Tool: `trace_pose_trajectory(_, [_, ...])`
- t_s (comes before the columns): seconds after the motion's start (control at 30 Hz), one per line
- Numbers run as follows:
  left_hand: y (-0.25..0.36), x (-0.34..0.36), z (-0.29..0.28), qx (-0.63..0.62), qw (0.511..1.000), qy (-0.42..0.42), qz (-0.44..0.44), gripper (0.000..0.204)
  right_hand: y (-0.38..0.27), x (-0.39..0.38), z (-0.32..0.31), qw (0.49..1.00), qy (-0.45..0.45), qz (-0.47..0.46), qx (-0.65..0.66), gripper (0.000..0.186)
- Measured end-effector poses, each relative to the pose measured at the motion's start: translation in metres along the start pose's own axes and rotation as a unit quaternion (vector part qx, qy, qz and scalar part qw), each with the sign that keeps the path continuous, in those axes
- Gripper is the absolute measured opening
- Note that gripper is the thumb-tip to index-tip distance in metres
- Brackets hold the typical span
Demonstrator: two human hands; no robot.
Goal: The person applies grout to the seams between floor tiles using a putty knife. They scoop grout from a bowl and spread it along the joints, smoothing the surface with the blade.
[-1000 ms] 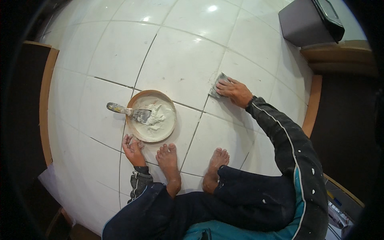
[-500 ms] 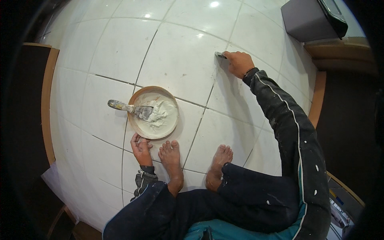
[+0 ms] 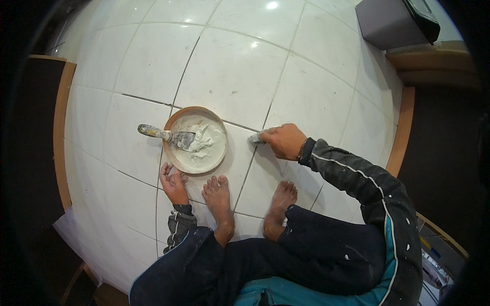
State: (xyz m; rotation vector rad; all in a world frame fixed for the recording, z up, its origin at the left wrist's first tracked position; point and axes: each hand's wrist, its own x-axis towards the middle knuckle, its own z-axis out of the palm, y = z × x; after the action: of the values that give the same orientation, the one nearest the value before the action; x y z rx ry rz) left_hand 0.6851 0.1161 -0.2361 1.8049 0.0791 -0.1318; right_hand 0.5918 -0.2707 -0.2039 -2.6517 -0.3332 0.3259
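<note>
My right hand (image 3: 285, 141) grips a small flat grey scraper (image 3: 254, 138), its edge on the tile joint right of the bowl. The fingers cover most of this tool. To the left stands a round bowl (image 3: 204, 110) with a tan rim, holding white paste (image 3: 205, 144). A putty knife (image 3: 154, 132) lies across the bowl's left rim, its blade in the paste and its worn handle sticking out. My left hand (image 3: 175, 186) is beside the bowl's lower left edge, fingers apart and slightly bent, holding nothing; whether a fingertip touches the bowl I cannot tell.
Glossy white floor tiles (image 3: 232, 61) have some dark joints and some pale ones. My bare feet (image 3: 218, 201) stand just below the bowl. A grey bin (image 3: 388, 25) is at the far right. Brown-edged dark furniture (image 3: 61, 132) flanks both sides.
My right hand has come down along the joint toward me with the scraper, from the far end to beside the bowl. My left hand has shifted slightly left and up.
</note>
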Motion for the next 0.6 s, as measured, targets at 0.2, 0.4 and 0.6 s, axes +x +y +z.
trace_pose_trajectory(0.2, [0.001,0.001,-0.003,0.006,1.0,0.011,0.009,0.046,0.05,0.004,-0.022,0.986,0.155,0.054,0.004,0.037])
trace_pose_trajectory(0.4, [0.003,-0.012,0.008,-0.018,0.999,0.003,-0.034,0.047,0.113,0.015,-0.031,0.971,0.211,-0.022,-0.112,0.044])
trace_pose_trajectory(0.6, [0.006,-0.01,-0.005,0.013,1.0,0.011,-0.017,0.047,0.118,-0.019,-0.019,0.986,0.066,-0.098,-0.114,0.048])
